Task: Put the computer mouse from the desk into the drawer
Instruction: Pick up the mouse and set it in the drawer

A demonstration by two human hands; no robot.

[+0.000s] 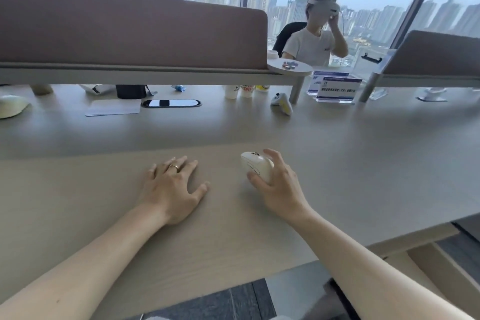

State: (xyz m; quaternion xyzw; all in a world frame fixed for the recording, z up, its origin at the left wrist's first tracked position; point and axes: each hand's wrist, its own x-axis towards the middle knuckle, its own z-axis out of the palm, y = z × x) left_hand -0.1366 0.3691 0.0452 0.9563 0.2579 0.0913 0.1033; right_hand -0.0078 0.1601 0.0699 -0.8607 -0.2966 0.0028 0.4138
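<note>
Computer mouse (255,166): cream-white, dark line markings, scroll wheel on top, tilted on light wood desk (104,202), near front edge.

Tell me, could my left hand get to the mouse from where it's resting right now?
Probably yes. The left hand lies flat on the desk beside the white mouse, with only bare desktop between them. But the right hand is already wrapped around the mouse, leaving just its left side exposed.

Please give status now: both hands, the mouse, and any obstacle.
Right hand closed around white mouse, at desk level. Left hand flat on desk, empty. Drawer not clearly in view. Nothing near the mouse.
</note>
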